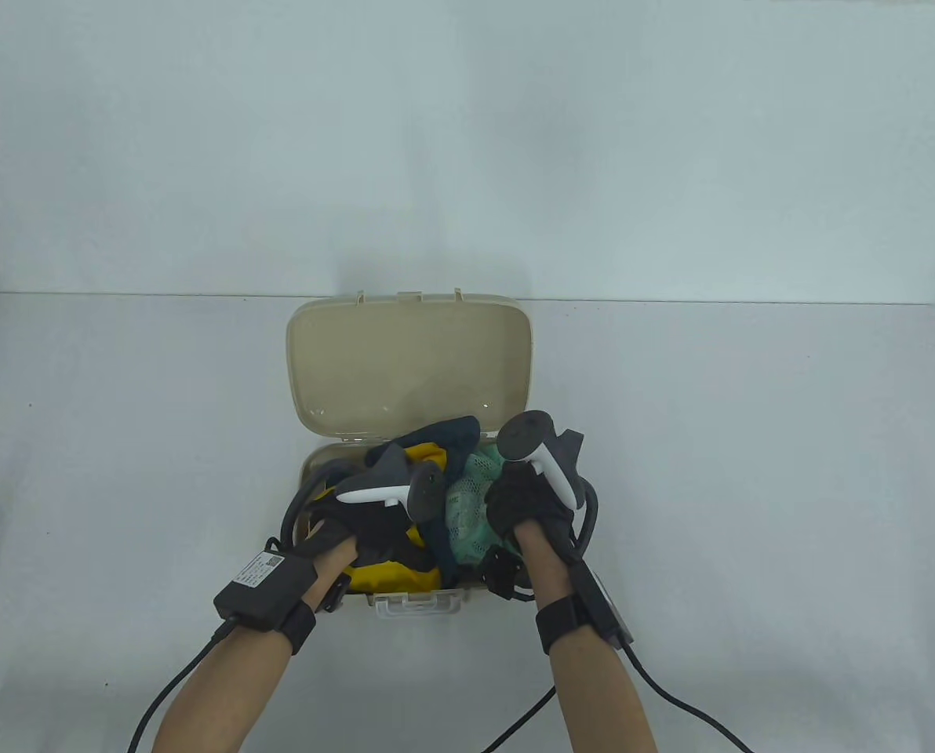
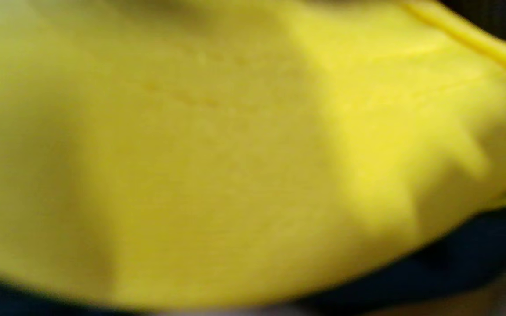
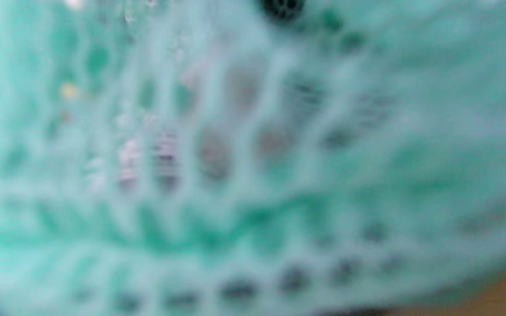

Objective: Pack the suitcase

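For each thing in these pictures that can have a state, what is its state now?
suitcase: open, filled above its rim
lid: raised, leaning back
yellow garment: in the suitcase, under the left hand
green mesh cloth: in the suitcase, bunched
left hand: on the yellow garment
right hand: on the green mesh cloth

wall: plain pale blue-grey backdrop [image 1: 467, 141]
table: white top [image 1: 750, 471], rounded far corners
light: soft, even

White table, one case on it

I see a pale white table [image 1: 750, 439] carrying a beige suitcase [image 1: 409, 357] near its front edge, lid propped open toward the back wall; black cables [image 1: 671, 698] trail across the surface at the front.
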`<control>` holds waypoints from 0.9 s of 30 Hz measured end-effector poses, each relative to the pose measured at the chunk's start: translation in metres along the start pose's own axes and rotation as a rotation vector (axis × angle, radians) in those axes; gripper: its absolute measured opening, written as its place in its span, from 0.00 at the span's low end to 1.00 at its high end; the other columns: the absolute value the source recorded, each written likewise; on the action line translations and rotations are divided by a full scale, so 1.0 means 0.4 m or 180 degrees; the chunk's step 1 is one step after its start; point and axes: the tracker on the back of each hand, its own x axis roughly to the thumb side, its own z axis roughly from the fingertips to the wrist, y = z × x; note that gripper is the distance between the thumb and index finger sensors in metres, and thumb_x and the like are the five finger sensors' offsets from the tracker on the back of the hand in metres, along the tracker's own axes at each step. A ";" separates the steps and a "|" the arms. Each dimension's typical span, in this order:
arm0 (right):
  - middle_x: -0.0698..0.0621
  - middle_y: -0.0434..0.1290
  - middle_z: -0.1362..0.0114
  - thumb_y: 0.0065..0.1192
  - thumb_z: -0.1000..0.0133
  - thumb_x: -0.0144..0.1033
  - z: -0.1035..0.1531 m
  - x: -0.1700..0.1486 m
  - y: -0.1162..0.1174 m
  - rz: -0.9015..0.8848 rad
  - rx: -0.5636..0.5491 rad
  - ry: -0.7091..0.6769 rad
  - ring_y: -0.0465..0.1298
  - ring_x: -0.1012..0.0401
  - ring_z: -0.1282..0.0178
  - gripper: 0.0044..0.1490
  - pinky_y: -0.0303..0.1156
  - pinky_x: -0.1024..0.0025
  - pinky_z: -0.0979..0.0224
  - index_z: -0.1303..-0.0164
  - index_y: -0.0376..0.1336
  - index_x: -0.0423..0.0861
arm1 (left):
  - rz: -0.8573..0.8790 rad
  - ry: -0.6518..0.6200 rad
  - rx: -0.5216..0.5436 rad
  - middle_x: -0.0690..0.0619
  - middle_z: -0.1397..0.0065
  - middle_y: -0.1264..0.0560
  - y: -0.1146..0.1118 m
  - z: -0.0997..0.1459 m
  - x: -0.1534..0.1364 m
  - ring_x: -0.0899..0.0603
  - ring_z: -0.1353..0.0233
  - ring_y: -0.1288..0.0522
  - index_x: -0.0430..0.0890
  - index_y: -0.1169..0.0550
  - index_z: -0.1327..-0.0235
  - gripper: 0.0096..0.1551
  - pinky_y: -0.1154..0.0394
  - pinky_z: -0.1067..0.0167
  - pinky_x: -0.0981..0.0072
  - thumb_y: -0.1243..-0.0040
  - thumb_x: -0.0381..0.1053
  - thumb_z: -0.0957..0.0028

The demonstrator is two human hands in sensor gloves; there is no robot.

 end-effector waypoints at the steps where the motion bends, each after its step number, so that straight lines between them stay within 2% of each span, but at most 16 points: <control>1: 0.32 0.69 0.29 0.50 0.39 0.38 0.003 -0.005 -0.004 -0.0069 0.0166 -0.0105 0.83 0.46 0.41 0.42 0.84 0.66 0.45 0.22 0.46 0.27 | 0.0062 -0.0027 0.0023 0.35 0.15 0.65 0.005 0.004 -0.002 0.26 0.15 0.56 0.64 0.50 0.20 0.52 0.47 0.23 0.35 0.46 0.75 0.57; 2: 0.30 0.67 0.27 0.50 0.38 0.43 0.013 -0.008 -0.013 -0.0152 0.0333 -0.0185 0.81 0.43 0.39 0.46 0.83 0.63 0.43 0.22 0.44 0.25 | 0.0122 -0.0063 0.0091 0.36 0.15 0.65 0.014 0.013 -0.004 0.27 0.15 0.55 0.64 0.49 0.20 0.52 0.47 0.23 0.34 0.45 0.75 0.57; 4: 0.28 0.66 0.26 0.51 0.39 0.47 0.037 0.002 -0.035 -0.0025 0.0309 -0.0300 0.80 0.42 0.37 0.50 0.82 0.60 0.42 0.22 0.43 0.24 | 0.0227 -0.0137 0.0267 0.37 0.15 0.65 0.034 0.042 -0.007 0.28 0.14 0.56 0.63 0.48 0.19 0.51 0.46 0.23 0.33 0.45 0.74 0.56; 7: 0.29 0.66 0.26 0.52 0.40 0.50 0.092 0.033 -0.076 0.0316 0.0037 -0.0507 0.80 0.41 0.37 0.51 0.82 0.60 0.42 0.21 0.44 0.26 | 0.0497 -0.0326 0.0561 0.37 0.13 0.63 0.063 0.105 -0.018 0.28 0.14 0.54 0.64 0.48 0.18 0.51 0.45 0.23 0.33 0.45 0.73 0.55; 9: 0.34 0.66 0.24 0.53 0.41 0.53 0.135 0.057 -0.106 0.0641 -0.0281 -0.0673 0.79 0.44 0.35 0.51 0.81 0.61 0.41 0.20 0.46 0.31 | 0.0684 -0.0421 0.0800 0.40 0.12 0.59 0.078 0.155 -0.033 0.29 0.13 0.51 0.63 0.51 0.18 0.53 0.44 0.23 0.34 0.45 0.73 0.54; 11: 0.39 0.63 0.20 0.53 0.43 0.57 0.169 0.074 -0.122 0.0889 -0.0648 -0.0820 0.74 0.44 0.28 0.52 0.78 0.58 0.37 0.18 0.45 0.37 | 0.0767 -0.0335 0.0977 0.41 0.11 0.56 0.078 0.186 -0.056 0.30 0.13 0.49 0.60 0.55 0.17 0.56 0.43 0.22 0.36 0.44 0.72 0.54; 12: 0.40 0.58 0.16 0.53 0.44 0.59 0.175 0.081 -0.121 0.1059 -0.0671 -0.0948 0.68 0.43 0.22 0.54 0.73 0.54 0.30 0.17 0.42 0.40 | 0.0777 -0.0274 0.0980 0.40 0.12 0.55 0.072 0.192 -0.067 0.30 0.13 0.49 0.58 0.57 0.17 0.58 0.43 0.22 0.37 0.44 0.72 0.54; 14: 0.42 0.51 0.13 0.53 0.46 0.62 0.174 0.086 -0.102 0.1352 -0.0554 -0.1077 0.58 0.40 0.15 0.57 0.62 0.45 0.21 0.16 0.38 0.44 | 0.0782 -0.0137 0.0880 0.39 0.12 0.55 0.046 0.192 -0.089 0.30 0.14 0.49 0.53 0.59 0.17 0.61 0.44 0.21 0.40 0.44 0.71 0.54; 17: 0.44 0.40 0.10 0.51 0.51 0.69 0.157 0.081 -0.061 0.1716 -0.0330 -0.1227 0.46 0.37 0.11 0.65 0.53 0.40 0.17 0.16 0.31 0.47 | 0.0786 -0.0052 0.0769 0.40 0.12 0.55 0.005 0.181 -0.104 0.31 0.14 0.49 0.49 0.60 0.18 0.63 0.44 0.21 0.42 0.43 0.71 0.54; 21: 0.43 0.32 0.10 0.50 0.54 0.74 0.123 0.065 0.006 0.1751 0.0127 -0.1372 0.39 0.34 0.12 0.70 0.47 0.37 0.16 0.17 0.25 0.48 | 0.0718 -0.0014 0.0644 0.42 0.13 0.55 -0.037 0.158 -0.101 0.33 0.14 0.49 0.47 0.60 0.18 0.64 0.45 0.21 0.44 0.42 0.70 0.54; 27: 0.40 0.25 0.12 0.50 0.55 0.75 0.091 0.068 0.095 0.2079 0.0289 -0.1414 0.32 0.34 0.14 0.73 0.42 0.35 0.17 0.19 0.21 0.49 | 0.0528 0.0064 0.0609 0.42 0.13 0.54 -0.045 0.131 -0.088 0.34 0.14 0.48 0.46 0.60 0.19 0.64 0.44 0.21 0.46 0.42 0.70 0.55</control>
